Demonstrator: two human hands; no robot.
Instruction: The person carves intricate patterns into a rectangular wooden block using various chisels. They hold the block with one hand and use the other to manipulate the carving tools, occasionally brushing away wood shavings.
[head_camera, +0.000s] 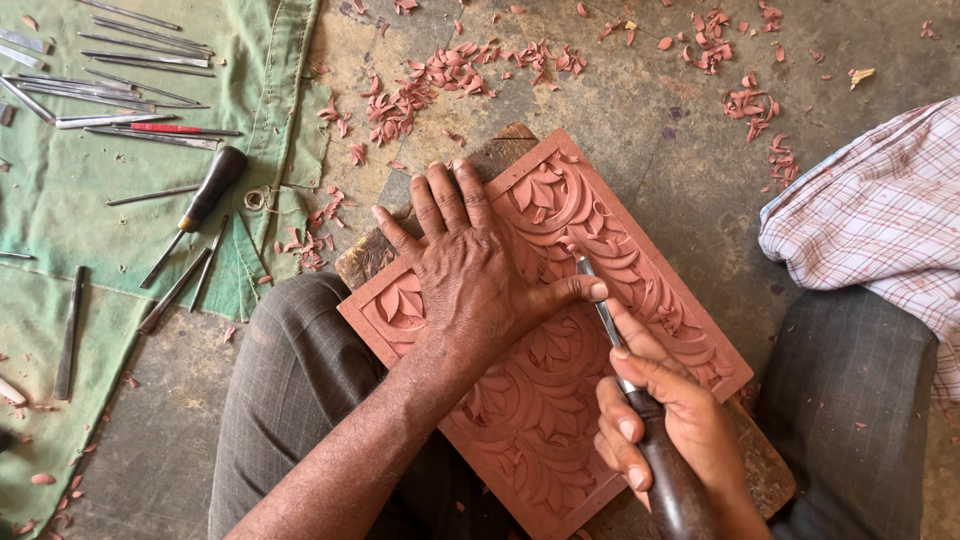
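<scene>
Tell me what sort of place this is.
Probably a hand-carver's workshop floor: a reddish panel cut with leaf patterns, a chisel in the right hand, more carving tools on a green cloth, and reddish shavings scattered about.

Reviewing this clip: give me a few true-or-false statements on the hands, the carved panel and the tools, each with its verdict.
1. The right hand grips a dark-handled chisel. True.
2. The left hand lies flat on the reddish carved panel. True.
3. The panel is plain and uncarved. False: leaf patterns cover it.
4. The spare tools lie on a blue cloth. False: the cloth is green.
5. Reddish shavings litter the floor. True.
</scene>
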